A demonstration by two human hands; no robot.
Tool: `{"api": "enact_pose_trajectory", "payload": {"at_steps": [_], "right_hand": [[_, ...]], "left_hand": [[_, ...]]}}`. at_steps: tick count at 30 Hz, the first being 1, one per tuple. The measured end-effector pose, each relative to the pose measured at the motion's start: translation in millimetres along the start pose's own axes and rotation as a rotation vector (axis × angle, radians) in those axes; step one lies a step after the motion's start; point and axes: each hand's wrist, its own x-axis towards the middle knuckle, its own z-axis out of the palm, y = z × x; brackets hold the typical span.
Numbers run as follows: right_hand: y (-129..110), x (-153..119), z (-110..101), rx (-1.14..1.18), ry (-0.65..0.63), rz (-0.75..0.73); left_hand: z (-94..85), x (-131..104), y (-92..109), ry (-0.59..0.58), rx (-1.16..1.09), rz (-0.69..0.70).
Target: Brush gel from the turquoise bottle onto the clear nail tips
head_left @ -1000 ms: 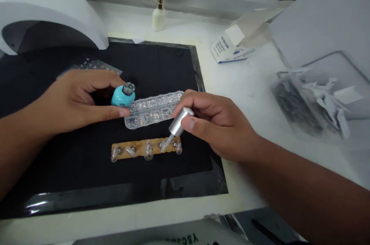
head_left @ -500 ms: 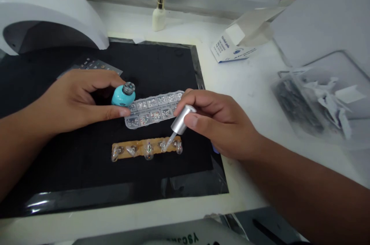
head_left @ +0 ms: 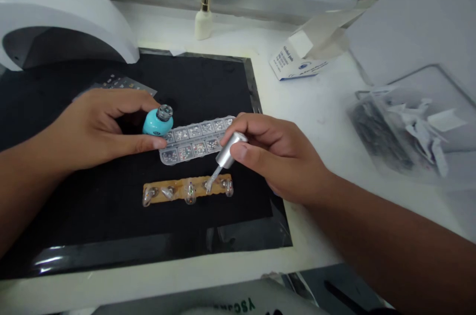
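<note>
My left hand (head_left: 111,126) is closed around a turquoise nail polish bottle (head_left: 156,123), uncapped and tilted, its dark neck showing. Between the thumb and fingers of my right hand (head_left: 271,154) is the silver-capped polish brush (head_left: 231,150). Its bristles point down and meet one of several clear decorated nail tips (head_left: 190,190), the second from the right. These tips are mounted in a row on a tan strip (head_left: 180,183). Behind the strip lies a clear compartment case (head_left: 186,152) of small rhinestones, partly covered by my right fingers.
A black mat (head_left: 122,225) lies under the work. A white arched lamp (head_left: 74,2) stands at the back left, a cream bottle with a gold cap (head_left: 203,22) behind the mat. An alcohol pads box (head_left: 297,59) and a clear container (head_left: 390,126) sit at right.
The brush in my right hand has shifted slightly left along the nail tip. My left hand keeps its hold on the bottle, almost still.
</note>
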Motion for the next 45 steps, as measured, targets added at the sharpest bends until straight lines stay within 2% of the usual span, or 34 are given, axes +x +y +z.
{"api": "enact_pose_trajectory", "payload": {"at_steps": [8, 14, 24, 34, 45], "right_hand": [[-0.5, 0.0, 2.6, 0.018, 0.031, 0.074], [1.1, 0.7, 2.2, 0.021, 0.017, 0.075], [3.1, 0.4, 0.7, 0.023, 0.065, 0.085], [3.1, 1.4, -6.3, 0.075, -0.081, -0.007], [3.0, 2.5, -6.2, 0.052, -0.078, -0.031]], "left_hand": [[1.6, -0.9, -0.2, 0.007, 0.007, -0.025], [-0.5, -0.7, -0.2, -0.001, 0.004, -0.02], [-0.3, -0.3, 1.7, -0.002, -0.006, -0.029], [-0.9, -1.1, 0.3, -0.011, -0.003, -0.04], [-0.4, -0.3, 1.9, -0.01, -0.004, -0.052]]}}
